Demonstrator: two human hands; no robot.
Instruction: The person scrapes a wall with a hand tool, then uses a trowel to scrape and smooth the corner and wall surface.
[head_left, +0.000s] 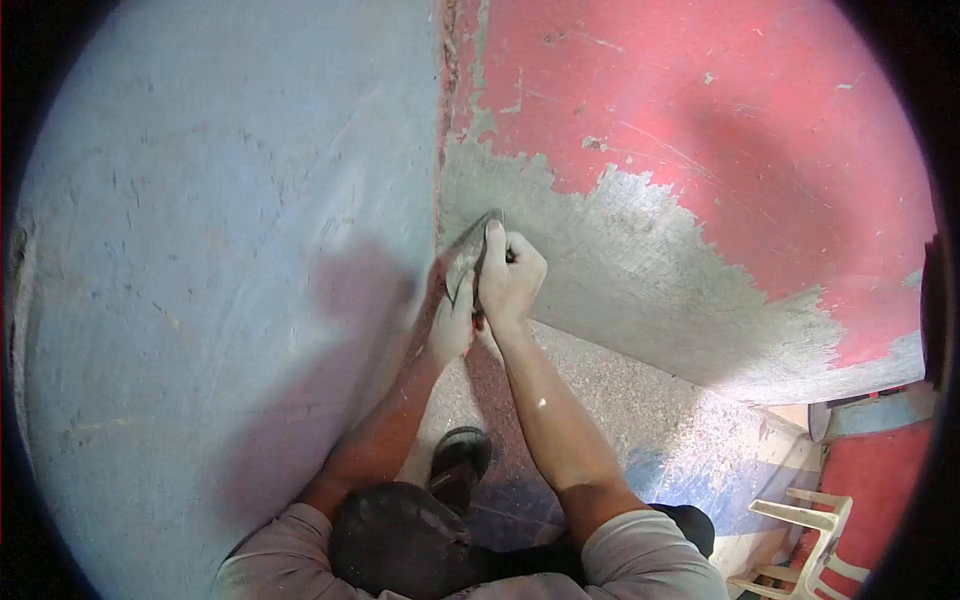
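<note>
Both my hands are close together at the corner where a blue-grey wall and a red-painted wall meet. My right hand (512, 278) is closed in a fist around a flat, dusty scraper (464, 262), its thumb pointing up along the tool. Just below and to the left, my left hand (455, 322) grips the lower part of the same tool, where a bit of orange-red shows. The scraper's dark tip meets the bare grey patch (590, 250) of the red wall (740, 130). My palms hide most of the handle.
The blue-grey wall (200, 250) rises close on my left. Pale flakes cover the floor (610, 385) below. My shoe (460, 460) stands under my arms. A cream plastic chair (815, 540) is at the lower right.
</note>
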